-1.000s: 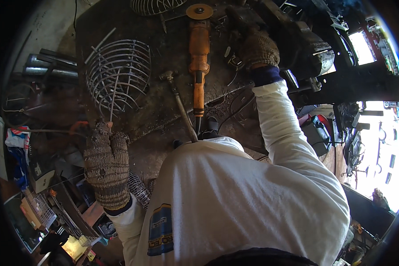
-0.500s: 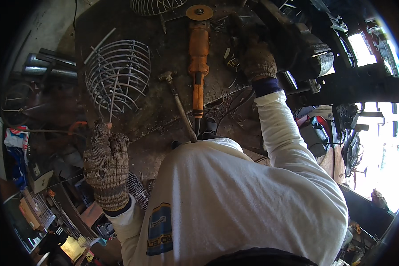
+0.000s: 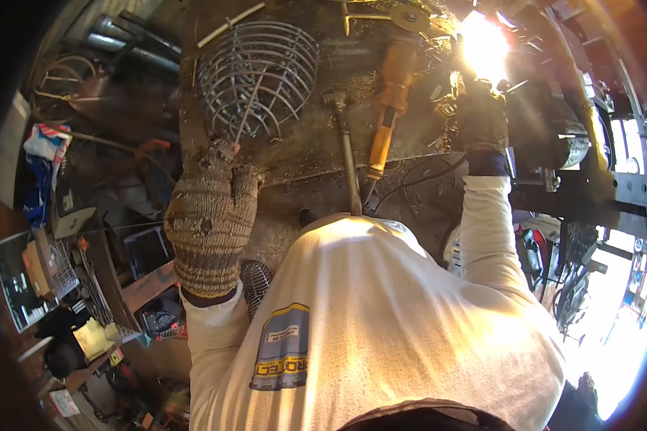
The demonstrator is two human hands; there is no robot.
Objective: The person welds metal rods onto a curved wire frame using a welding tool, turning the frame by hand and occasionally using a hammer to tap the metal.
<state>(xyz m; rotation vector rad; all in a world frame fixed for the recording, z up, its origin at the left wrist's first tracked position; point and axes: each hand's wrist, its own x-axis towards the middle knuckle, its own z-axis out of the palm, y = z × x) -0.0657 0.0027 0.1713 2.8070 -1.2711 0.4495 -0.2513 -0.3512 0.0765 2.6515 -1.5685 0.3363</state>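
Observation:
My left hand (image 3: 210, 215), in a worn knitted glove, is closed at the near end of a thin metal rod (image 3: 249, 104). The rod reaches into a round cage of bent metal rods (image 3: 226, 61) lying on the dark worktop. My right hand (image 3: 483, 118), also gloved, is at the right of the worktop, just below a glaring white light (image 3: 484, 47) with sparks around it. Its fingers look curled, but glare and shadow hide what they hold. Between my hands lie a hammer (image 3: 349, 154) and an orange angle grinder (image 3: 392, 93) with a disc at its far end.
Dark metal framework (image 3: 611, 183) stands to the right. A pale rod (image 3: 230, 25) lies beyond the cage. Metal pipes (image 3: 133, 47) are at the far left, and cluttered shelves (image 3: 97, 287) below them. A cable (image 3: 424, 172) crosses the worktop's near edge.
A blinding light has flared up at my right hand, brightening the worktop. The whole view has shifted, so the cage, grinder and both hands appear further right. My left hand stays at the rod.

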